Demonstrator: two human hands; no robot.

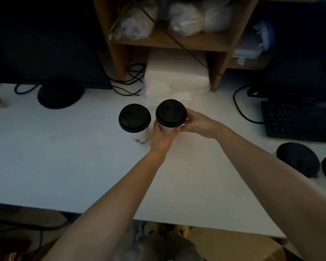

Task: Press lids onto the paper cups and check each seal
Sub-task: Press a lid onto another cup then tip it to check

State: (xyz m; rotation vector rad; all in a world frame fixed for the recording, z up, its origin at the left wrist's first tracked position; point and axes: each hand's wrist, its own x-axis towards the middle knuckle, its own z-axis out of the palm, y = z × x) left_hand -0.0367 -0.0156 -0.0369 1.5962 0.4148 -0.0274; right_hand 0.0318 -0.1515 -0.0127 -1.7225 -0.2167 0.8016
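Note:
Two white paper cups stand close together on the white desk (64,157), each capped with a black lid. The left cup (142,135) under its lid (134,117) stands free, with no hand on it. The right cup (167,129) carries a black lid (171,113). My left hand (162,137) wraps around the right cup's body from the near side. My right hand (198,123) holds the same cup from the right, fingertips at the lid's rim. The cup's lower part is hidden behind my left hand.
A monitor stand (60,97) and cables (130,81) lie at the back left. A wooden shelf (177,40) with plastic bags stands behind a white stack (175,80). A black keyboard (299,121) and a dark mouse (297,159) sit at the right.

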